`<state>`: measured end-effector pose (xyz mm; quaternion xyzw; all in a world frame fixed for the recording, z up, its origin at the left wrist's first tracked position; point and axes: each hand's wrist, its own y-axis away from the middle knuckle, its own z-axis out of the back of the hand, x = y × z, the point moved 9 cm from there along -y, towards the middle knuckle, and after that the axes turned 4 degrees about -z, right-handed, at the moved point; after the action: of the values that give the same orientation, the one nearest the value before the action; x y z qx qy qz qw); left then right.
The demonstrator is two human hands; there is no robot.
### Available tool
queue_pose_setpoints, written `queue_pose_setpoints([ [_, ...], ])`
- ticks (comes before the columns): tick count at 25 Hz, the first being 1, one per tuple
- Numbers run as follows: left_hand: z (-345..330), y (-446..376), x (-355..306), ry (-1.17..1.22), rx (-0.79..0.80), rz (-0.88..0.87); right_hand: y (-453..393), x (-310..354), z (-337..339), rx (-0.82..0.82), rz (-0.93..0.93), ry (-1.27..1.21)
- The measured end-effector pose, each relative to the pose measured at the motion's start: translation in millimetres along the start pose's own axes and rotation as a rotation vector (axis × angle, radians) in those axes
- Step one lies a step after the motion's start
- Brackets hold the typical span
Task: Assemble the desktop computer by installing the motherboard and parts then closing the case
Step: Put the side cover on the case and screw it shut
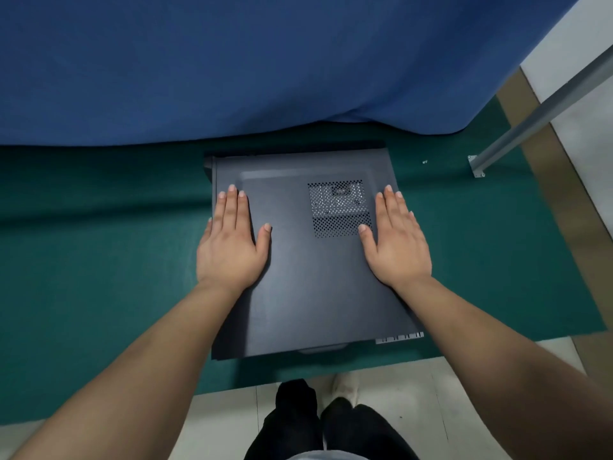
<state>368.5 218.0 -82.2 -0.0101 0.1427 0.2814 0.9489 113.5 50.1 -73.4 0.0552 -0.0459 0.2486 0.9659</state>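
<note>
1. a dark grey computer case [308, 277] lies on its side on a green-covered worktop [99, 260], its side panel facing up.
2. the left hand [230, 247] lies flat on the panel near its left edge, fingers straight.
3. the right hand [396, 244] lies flat near the right edge, thumb at a perforated vent [338, 207].
4. a blue cloth [232, 61] hangs behind the case.
5. a grey metal bar [537, 117] slants at right.

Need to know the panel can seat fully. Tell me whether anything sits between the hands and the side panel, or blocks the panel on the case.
Nothing visible does. The left hand and right hand lie flat, directly on the side panel. No cable or tool shows on it. A strip of the case shows beyond its near right edge, so it may not be fully home.
</note>
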Motion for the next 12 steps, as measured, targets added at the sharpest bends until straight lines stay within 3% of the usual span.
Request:
queue_pose_setpoints([
  [5,8.7,17.0,1.9,0.116,-0.039,0.051,13.3,0.6,9.3,-0.007,-0.009,-0.042],
  [12,-0.7,142.5,2.1,0.252,-0.019,0.169,130.9,-26.8,-0.3,0.040,-0.007,-0.021],
])
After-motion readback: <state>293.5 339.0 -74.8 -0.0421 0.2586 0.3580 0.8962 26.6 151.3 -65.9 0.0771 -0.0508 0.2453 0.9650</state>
